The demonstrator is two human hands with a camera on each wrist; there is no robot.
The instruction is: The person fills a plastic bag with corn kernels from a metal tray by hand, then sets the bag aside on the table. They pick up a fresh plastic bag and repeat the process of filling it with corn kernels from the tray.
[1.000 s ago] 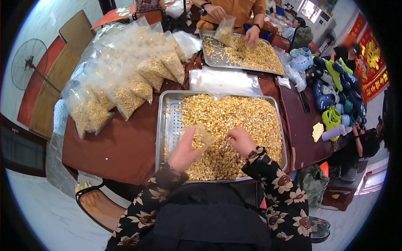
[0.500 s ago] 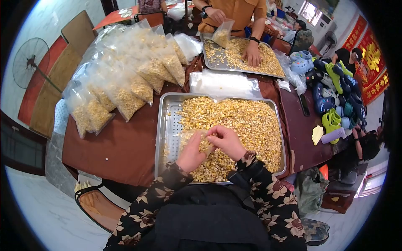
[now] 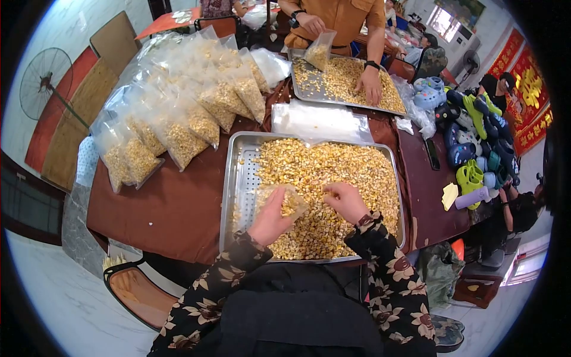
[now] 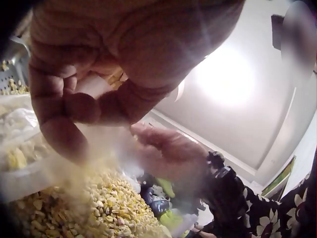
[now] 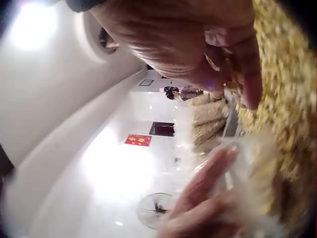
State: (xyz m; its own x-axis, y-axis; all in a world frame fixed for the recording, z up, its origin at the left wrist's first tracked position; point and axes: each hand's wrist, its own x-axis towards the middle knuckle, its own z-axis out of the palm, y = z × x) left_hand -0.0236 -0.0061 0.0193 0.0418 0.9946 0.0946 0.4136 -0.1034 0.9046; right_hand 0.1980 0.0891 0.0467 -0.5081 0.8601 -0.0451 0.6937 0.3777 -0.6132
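Note:
My left hand [image 3: 270,219] grips a small clear plastic bag [image 3: 292,203] with yellow corn kernels in it, over the left half of a metal tray [image 3: 244,178]. In the left wrist view its fingers curl round the blurred plastic. My right hand [image 3: 347,202] is just right of the bag, above the heap of corn kernels [image 3: 351,160]. Its fingers are curled with the tips close together, and yellow bits [image 5: 232,78] show between them in the right wrist view. The tray's perforated left strip shows bare metal.
Many filled corn bags [image 3: 184,143] crowd the table's left side. Flat plastic bags [image 3: 321,122] lie behind the tray. Opposite, a person [image 3: 339,24] works at a second corn tray [image 3: 309,92]. Rubber clogs [image 3: 470,175], a phone [image 3: 432,153] and a purple bottle [image 3: 473,197] are on the right.
My right hand went left to the bag half a second ago and is now back to the right above the corn. My left hand keeps hold of the bag.

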